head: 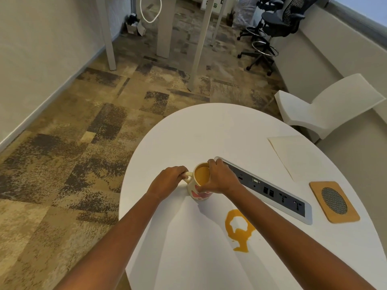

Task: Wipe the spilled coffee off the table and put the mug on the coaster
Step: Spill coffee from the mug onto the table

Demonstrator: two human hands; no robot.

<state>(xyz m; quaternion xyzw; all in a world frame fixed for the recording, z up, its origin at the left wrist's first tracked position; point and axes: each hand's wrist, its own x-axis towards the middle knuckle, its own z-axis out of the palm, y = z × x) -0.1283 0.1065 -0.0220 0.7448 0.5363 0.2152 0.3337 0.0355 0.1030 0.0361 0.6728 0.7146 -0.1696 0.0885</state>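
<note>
A cream mug with pink markings stands near the left edge of the white oval table, filled with light brown coffee. My left hand grips its handle. My right hand wraps round the mug's right side, thumb near the base and fingers over the rim. A ring-shaped spill of coffee lies on the table just right of my right forearm. The square cork coaster with a round grey centre sits at the table's right edge. A pale folded cloth or napkin lies beyond it.
A grey power and data socket strip is set into the table between the mug and the coaster. A white chair stands to the right of the table. Black office chairs and white desk legs are further back on the carpet.
</note>
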